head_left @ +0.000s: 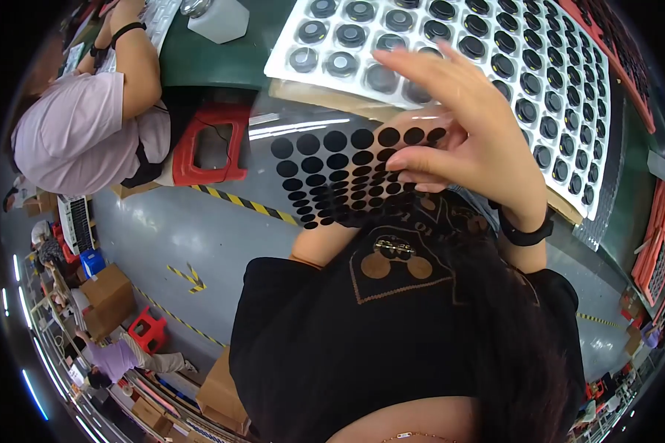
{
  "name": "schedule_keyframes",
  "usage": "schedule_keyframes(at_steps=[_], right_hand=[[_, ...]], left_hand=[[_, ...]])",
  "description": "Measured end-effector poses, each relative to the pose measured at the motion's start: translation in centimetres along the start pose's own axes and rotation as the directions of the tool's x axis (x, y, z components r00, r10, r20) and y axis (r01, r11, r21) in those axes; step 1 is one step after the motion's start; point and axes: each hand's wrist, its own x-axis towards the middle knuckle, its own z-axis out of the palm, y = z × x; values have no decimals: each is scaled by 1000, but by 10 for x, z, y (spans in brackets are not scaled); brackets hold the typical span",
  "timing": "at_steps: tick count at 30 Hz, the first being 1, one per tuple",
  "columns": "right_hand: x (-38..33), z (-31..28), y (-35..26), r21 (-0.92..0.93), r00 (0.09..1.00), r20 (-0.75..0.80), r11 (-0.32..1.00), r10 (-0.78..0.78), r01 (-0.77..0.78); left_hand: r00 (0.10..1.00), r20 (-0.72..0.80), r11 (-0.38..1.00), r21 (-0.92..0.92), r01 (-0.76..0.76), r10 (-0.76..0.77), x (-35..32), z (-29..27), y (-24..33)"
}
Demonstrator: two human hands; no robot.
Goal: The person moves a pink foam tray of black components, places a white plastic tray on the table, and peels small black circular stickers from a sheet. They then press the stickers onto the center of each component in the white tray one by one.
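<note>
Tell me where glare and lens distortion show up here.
Head view: white glare streaks along the clear plastic sheet with round black dots; head view: bright reflections on the glossy grey floor; head view: fisheye curvature bends the surroundings toward a black rim.

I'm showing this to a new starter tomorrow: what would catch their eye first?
Probably the clear plastic sheet with rows of flat black discs, near the centre, with the person's right hand at its right side. Next, the large white plastic tray of round black parts, at the upper right. The red plastic stool, upper left of centre, also stands out.
</note>
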Motion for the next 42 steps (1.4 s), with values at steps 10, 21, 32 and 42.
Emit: schedule_keyframes(at_steps=[10, 21, 32, 42], right_hand=[[-14, 3, -2, 626, 974, -226, 762, -26, 165], [-23, 13, 20, 500, 789, 356, 612, 500, -613], [-37, 10, 27, 380, 902, 119, 820, 414, -427], [-33, 13, 11, 179, 895, -264, 930, 360, -321]], left_hand=[[942, 46, 829, 490, 270, -334, -3, -47, 18], [670, -499, 602, 793, 96, 550, -79, -122, 106], [966, -114, 657, 750, -68, 230, 1, -32, 38], [963, 45, 553, 811, -192, 267, 21, -11, 17]])
